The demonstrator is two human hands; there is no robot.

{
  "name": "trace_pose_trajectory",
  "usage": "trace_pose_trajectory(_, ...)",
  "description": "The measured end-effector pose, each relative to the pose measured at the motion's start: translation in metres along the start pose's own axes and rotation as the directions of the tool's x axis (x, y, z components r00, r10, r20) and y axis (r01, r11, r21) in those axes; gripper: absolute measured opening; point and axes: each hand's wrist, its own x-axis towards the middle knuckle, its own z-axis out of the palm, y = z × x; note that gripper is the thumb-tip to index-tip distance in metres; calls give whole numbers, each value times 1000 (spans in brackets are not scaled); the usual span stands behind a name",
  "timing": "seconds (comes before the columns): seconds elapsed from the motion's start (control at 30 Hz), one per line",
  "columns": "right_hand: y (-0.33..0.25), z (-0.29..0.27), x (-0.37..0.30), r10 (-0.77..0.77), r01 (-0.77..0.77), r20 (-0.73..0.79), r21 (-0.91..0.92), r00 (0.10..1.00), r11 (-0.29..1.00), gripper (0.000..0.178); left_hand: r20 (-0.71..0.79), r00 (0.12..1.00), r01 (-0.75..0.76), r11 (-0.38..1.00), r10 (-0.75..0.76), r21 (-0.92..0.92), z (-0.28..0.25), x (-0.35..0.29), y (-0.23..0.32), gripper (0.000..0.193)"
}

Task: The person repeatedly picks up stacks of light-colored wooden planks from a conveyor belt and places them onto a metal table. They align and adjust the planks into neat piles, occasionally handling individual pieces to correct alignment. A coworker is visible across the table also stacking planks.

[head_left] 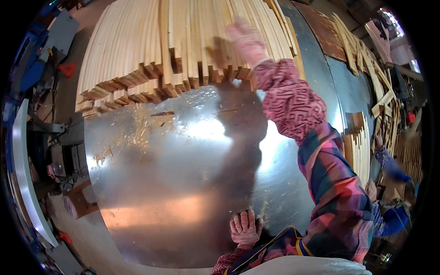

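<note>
My right hand (248, 43), in a pale pink glove, reaches far over a wide stack of wooden strips (133, 50). Its fingers are smeared, so whether it grips or only touches a strip does not show. The strips lie side by side in layers, with uneven ends toward me. My left hand (246, 229), gloved likewise, lies on the shiny metal tabletop (174, 183) near its front edge. Its fingers are stretched out and hold nothing. A patterned pink sleeve cover and plaid sleeve (332, 172) cover my right arm.
Wood shavings (133, 137) and thin slivers litter the metal top. At right stand short bundled strips (357, 146), and beyond them a heap of loose slats (366, 64). Another person's blue sleeve (396, 220) shows at far right. A stool (80, 201) stands on the left floor.
</note>
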Motion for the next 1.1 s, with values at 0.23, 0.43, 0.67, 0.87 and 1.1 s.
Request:
trace_pose_trajectory(0.23, 149, -168, 2, 494, -599, -343, -383, 799, 703, 82, -34, 999, -8, 1000, 8, 24, -3, 13, 12, 54)
trace_pose_trajectory(0.43, 247, -179, -13, 695, -767, -335, -372, 636, 523, 83, -64, 997, -20, 981, 33, 194, 7, 18, 23, 54)
trace_pose_trajectory(0.67, 233, -187, 24, 135, 260, 341, -872, 930, 414, 42, 33, 999, 7, 992, -11, 129, 11, 17, 30, 62)
trace_pose_trajectory(0.87, 241, -192, 35, 331, -275, 220, -248, 918, 929, 68, 146, 987, 33, 981, -61, 189, 4, 19, 35, 61)
trace_pose_trajectory(1.1, 181, -206, -172, 275, -162, 257, -386, 927, 908, 88, 21, 1000, -26, 988, 23, 151, 14, 12, 28, 63)
